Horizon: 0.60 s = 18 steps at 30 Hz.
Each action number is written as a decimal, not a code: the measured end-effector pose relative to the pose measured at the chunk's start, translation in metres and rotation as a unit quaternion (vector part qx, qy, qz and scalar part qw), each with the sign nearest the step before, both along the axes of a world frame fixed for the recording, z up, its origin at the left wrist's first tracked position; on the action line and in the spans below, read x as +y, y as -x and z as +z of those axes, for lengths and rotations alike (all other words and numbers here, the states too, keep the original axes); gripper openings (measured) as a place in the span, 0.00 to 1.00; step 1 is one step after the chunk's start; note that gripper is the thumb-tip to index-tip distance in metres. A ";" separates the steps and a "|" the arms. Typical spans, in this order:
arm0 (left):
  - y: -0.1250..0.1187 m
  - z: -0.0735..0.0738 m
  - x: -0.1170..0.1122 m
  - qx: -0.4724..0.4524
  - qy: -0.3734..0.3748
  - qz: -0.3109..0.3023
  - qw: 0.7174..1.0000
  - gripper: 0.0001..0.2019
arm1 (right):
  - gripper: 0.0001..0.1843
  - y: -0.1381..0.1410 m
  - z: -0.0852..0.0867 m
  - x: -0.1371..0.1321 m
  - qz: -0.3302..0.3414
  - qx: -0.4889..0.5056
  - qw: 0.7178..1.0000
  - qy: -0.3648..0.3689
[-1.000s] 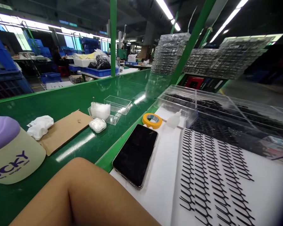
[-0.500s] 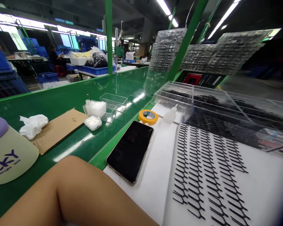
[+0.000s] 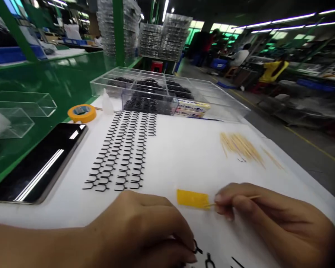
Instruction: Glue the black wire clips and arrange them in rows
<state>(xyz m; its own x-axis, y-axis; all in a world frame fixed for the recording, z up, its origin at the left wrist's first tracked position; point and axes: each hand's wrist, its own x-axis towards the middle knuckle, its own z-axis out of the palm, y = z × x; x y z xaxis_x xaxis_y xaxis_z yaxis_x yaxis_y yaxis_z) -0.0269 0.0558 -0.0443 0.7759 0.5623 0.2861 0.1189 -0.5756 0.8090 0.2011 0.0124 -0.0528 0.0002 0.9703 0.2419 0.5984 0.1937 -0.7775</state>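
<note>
— Head swung right since last frame; both my hands now in shot over the white table. Status?

— Right hand: fingers pinched on a thin wooden stick. Its tip is at the edge of a yellow card, touching or just beside it, can't tell which.

— Left?

— Left hand: fingers pressed together on a black forked piece, mostly hidden by the fingertips.

— Parts nearby?

— Loose black pieces lie just right of my left hand, at the bottom edge of the view. Rows of black pieces run up the table, left of the card. Pile of wooden sticks sits up and right, beyond my right hand.

— Far end?

— Clear tray full of black pieces, with a dropper bottle and a roll of yellow tape to its left. Phone lies face up, left of the rows.
</note>
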 end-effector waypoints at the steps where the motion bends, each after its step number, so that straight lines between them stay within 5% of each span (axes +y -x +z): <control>1: -0.002 -0.004 0.000 -0.004 0.001 -0.012 1.000 0.01 | 0.11 0.003 0.006 0.002 0.012 0.018 1.000 0.006; 6: -0.007 -0.017 0.002 -0.052 0.029 0.006 0.998 0.03 | 0.11 0.011 0.011 0.008 0.034 0.003 0.998 0.046; 18: -0.007 -0.020 0.008 -0.024 -0.029 -0.013 0.999 0.10 | 0.12 0.011 0.009 0.008 0.012 -0.003 1.000 0.021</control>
